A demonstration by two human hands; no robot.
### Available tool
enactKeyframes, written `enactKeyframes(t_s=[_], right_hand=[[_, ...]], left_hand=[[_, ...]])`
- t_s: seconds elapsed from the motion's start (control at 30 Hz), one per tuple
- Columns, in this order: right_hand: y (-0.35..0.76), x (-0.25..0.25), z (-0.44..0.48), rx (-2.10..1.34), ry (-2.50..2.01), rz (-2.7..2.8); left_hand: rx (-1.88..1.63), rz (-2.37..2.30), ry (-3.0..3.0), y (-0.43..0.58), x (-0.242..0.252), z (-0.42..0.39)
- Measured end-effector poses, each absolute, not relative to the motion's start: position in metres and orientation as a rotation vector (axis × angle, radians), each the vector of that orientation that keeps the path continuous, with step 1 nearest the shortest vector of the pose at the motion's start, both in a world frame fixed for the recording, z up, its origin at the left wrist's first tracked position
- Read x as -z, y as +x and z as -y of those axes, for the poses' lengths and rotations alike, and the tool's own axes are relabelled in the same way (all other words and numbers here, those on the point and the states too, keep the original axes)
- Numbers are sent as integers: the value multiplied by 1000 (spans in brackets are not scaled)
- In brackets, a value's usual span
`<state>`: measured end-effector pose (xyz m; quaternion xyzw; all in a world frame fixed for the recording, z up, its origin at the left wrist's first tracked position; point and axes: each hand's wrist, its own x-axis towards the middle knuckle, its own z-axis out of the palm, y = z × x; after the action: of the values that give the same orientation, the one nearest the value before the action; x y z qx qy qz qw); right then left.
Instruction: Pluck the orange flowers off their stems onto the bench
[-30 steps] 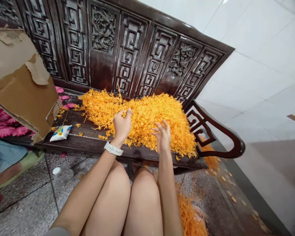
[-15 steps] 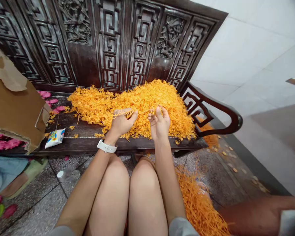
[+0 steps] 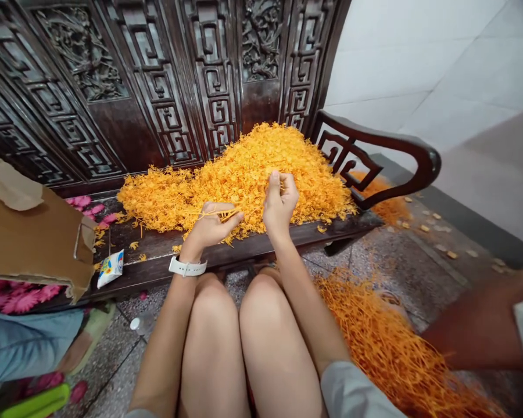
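Observation:
My left hand [image 3: 210, 227], with a white watch band [image 3: 187, 267] at its wrist, is closed around thin yellow-orange strands [image 3: 221, 213], some trailing out past the thumb. To its right, my right hand [image 3: 279, 206] is raised with thumb and fingers curled together in a pinch. What lies inside that pinch is too small to make out. Both hands are in front of a large heap of small yellow-orange plastic flower pieces [image 3: 270, 145] on a dark wooden bench [image 3: 152, 264].
At left stand a torn cardboard box [image 3: 35, 232], a small white packet [image 3: 111, 268] and pink flowers [image 3: 30, 299]. Orange strands [image 3: 387, 342] are piled on the floor at right, below the curved armrest [image 3: 431, 162]. Parts of other people show at both sides; a clear bottle [image 3: 142, 325] lies below.
The view has swung, so the bench sits at a different angle. My right hand has risen slightly and its fingers have curled in. My left hand still holds the strands.

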<state>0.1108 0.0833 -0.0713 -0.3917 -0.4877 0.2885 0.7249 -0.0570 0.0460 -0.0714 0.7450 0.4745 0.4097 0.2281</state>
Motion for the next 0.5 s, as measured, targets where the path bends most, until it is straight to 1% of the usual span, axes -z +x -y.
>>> enactKeyframes(t_s=[0.07,0.17,0.33,0.4,0.5], right_hand=[[119,72,-83,-516,-905,1070],[129,74,-81,-394,-946,1112],[123,75,-79,-355,-927,1132],[121,62,-72,-360,-878,1142],[142,24,-40,-468,-754,1048]], left_hand=[[-1152,-1336,2020,-59,71,-45],[-1287,-1489,1981,-61,72,-44],[-1411,-1615,1882,-63,79,-52],[-1480,-1672,1766,-72,88,-62],[-1748,-1769,1277,-95,108,-75]])
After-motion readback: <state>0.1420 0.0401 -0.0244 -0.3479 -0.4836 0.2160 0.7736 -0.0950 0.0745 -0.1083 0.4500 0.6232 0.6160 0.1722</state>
